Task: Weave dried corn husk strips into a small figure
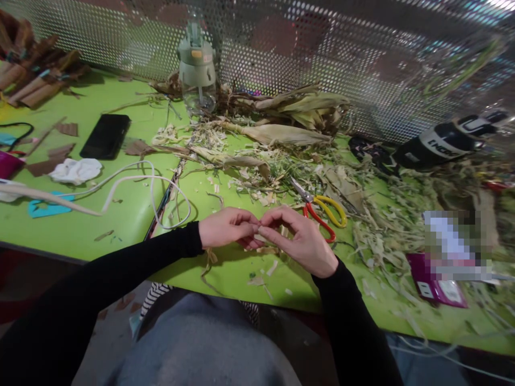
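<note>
The scissors (309, 198) lie just far-right of the nearer right hand (308, 244), blades slanting far-left, its fingers narrowed against the left hand's (219, 228), any grip unclear

To your right, dark bottle (442, 140) leaning by the mesh: pale band lettered "ENGE…", rest unclear; smaller mark beneath too small to read.

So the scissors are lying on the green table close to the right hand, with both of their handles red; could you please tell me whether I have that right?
Not quite: the head view shows one red handle and one yellow handle. The scissors do lie on the green table close to the right hand.
</note>
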`<act>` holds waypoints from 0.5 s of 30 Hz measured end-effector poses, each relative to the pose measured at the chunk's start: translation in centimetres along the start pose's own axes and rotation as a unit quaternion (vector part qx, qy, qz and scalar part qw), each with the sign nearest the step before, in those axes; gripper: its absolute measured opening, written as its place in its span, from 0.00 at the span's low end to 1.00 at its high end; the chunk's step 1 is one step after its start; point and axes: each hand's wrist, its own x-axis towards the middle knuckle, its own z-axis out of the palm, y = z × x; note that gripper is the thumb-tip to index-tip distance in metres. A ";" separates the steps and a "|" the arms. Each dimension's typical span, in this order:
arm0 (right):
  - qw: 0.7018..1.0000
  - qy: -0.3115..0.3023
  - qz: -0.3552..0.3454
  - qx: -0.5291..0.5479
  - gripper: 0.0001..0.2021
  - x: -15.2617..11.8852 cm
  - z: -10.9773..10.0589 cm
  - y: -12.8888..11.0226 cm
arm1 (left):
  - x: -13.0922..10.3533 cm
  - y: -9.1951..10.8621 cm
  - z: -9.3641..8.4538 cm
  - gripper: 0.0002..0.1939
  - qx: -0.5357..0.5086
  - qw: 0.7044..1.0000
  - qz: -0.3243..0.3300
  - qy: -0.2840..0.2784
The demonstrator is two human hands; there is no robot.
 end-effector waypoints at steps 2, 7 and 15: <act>1.000 0.004 0.001 -0.004 0.05 -0.1 0.1 0.0 | 0.1 -0.1 -0.1 0.03 -0.005 1.000 0.002 -0.001; 0.999 0.003 -0.018 -0.042 0.04 -0.2 0.1 0.0 | 0.4 -0.7 -0.4 0.02 -0.002 1.000 0.007 -0.017; 0.998 0.007 -0.065 -0.017 0.04 -0.4 -0.6 0.3 | 0.1 -0.5 -1.3 0.12 -0.023 0.997 0.005 -0.077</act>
